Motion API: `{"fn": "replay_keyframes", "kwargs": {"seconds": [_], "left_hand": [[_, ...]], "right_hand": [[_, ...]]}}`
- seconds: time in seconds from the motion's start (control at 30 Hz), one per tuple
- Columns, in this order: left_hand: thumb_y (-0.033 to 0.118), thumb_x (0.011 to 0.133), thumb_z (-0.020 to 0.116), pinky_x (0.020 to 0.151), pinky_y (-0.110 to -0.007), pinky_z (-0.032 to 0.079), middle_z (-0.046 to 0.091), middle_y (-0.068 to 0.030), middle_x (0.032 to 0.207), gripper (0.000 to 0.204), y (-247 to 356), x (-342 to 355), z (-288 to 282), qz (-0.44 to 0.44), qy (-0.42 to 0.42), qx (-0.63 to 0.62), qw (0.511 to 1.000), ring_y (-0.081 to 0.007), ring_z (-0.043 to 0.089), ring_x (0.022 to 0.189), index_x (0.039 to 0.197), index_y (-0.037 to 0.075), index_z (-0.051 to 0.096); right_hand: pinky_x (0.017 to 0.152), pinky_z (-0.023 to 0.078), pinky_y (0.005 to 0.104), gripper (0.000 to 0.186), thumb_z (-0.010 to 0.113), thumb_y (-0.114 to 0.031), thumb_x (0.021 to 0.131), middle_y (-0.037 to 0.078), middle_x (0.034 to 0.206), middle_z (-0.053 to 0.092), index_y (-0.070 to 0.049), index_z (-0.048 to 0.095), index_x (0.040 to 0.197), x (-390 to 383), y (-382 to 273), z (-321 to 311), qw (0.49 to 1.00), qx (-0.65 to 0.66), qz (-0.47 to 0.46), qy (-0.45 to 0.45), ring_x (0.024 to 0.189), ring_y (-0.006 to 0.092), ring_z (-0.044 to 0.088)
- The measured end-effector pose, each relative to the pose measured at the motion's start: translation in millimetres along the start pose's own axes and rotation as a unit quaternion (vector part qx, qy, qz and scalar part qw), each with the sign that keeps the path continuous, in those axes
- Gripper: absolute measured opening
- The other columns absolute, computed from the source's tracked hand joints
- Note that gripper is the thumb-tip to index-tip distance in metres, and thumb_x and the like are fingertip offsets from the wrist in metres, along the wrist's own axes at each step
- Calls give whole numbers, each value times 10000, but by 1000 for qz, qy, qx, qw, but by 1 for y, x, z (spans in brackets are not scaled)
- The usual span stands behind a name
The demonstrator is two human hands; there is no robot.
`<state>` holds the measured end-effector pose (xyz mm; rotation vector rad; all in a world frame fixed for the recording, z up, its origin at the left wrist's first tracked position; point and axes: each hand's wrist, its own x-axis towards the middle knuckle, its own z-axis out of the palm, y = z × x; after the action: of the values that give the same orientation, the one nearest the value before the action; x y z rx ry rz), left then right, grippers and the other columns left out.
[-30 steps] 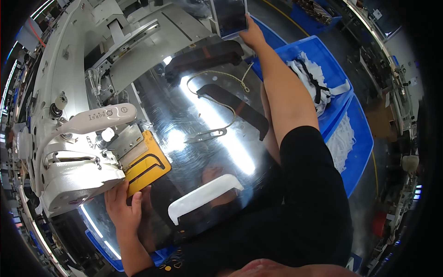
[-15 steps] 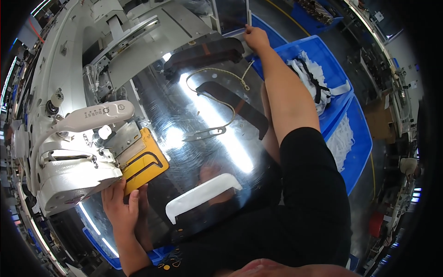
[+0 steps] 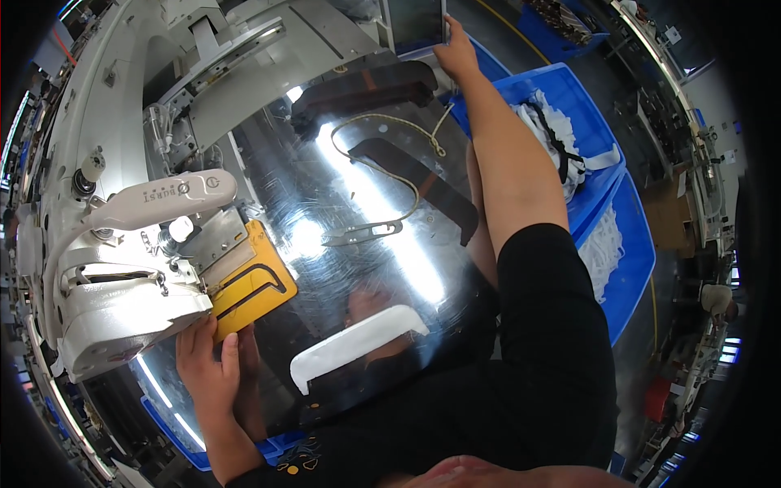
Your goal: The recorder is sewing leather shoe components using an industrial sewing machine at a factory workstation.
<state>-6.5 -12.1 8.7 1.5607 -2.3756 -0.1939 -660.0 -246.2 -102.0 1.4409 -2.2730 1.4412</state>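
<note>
My left hand (image 3: 210,368) lies at the near edge of a yellow template plate (image 3: 259,294) with a dark hooked slot, fingertips at its corner and thumb held apart. The plate sits under the head of a white sewing machine (image 3: 134,313). My right hand (image 3: 459,55) reaches far out to a dark screen panel (image 3: 416,24), index finger stretched along its side edge and thumb apart. In front of me a white hooked fabric strip (image 3: 358,346) rests on the shiny table. Thread snips (image 3: 366,234) on a cord lie beyond it.
Dark curved pieces (image 3: 419,183) and a dark stack (image 3: 366,91) lie on the table (image 3: 325,281). Blue bins (image 3: 598,122) holding white and black fabric stand right of my right arm. A pale handle-shaped lamp (image 3: 167,199) juts over the plate.
My right hand has shifted slightly, its index finger now stretched upward at the panel's edge. The left hand has drawn back a little toward the lower left.
</note>
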Motion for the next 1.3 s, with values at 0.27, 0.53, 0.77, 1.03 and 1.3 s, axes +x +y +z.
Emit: {"fn": "replay_keyframes", "kwargs": {"seconds": [0.27, 0.53, 0.77, 1.03, 1.3], "left_hand": [[192, 925, 745, 1009, -491, 526, 703, -200, 1207, 304, 1, 1, -1, 7, -1, 18, 1000, -416, 654, 1148, 1145, -16, 719], [181, 920, 743, 1006, -492, 525, 703, -200, 1195, 293, 3, 2, -3, 4, 0, 23, 1000, -414, 656, 1139, 1135, -17, 721], [184, 917, 747, 1007, -489, 527, 707, -191, 1198, 288, 4, 1, -2, -1, 4, 15, 1000, -407, 660, 1136, 1129, -11, 723], [177, 913, 753, 1007, -482, 532, 708, -183, 1204, 288, 3, 1, -1, 4, 8, 14, 1000, -401, 663, 1134, 1131, -9, 724], [178, 921, 745, 1002, -481, 535, 702, -190, 1209, 287, 4, 1, -1, 6, 5, 9, 1000, -403, 661, 1137, 1132, -15, 722]], "right_hand": [[1000, 570, 468, 260, 654, -226, 911, 147, 1193, 773, -149, 819, 1096, -7, 9, -8, 984, -139, 84, -72, 1134, 388, 717], [1001, 562, 446, 270, 655, -239, 909, 101, 1294, 740, -121, 802, 1102, 0, 33, 3, 984, -142, 18, -108, 1133, 396, 711], [976, 564, 483, 322, 621, -229, 942, 192, 1180, 752, -157, 800, 1200, -6, 13, -4, 982, -152, 43, -100, 1106, 405, 717], [1007, 562, 462, 322, 603, -205, 947, 172, 1260, 737, -143, 793, 1200, -6, 15, -7, 978, -164, 33, -127, 1133, 397, 711], [1065, 532, 454, 328, 645, -164, 891, 151, 1332, 729, -136, 781, 1188, -2, 4, -12, 988, -107, 63, -87, 1227, 389, 677]]}}
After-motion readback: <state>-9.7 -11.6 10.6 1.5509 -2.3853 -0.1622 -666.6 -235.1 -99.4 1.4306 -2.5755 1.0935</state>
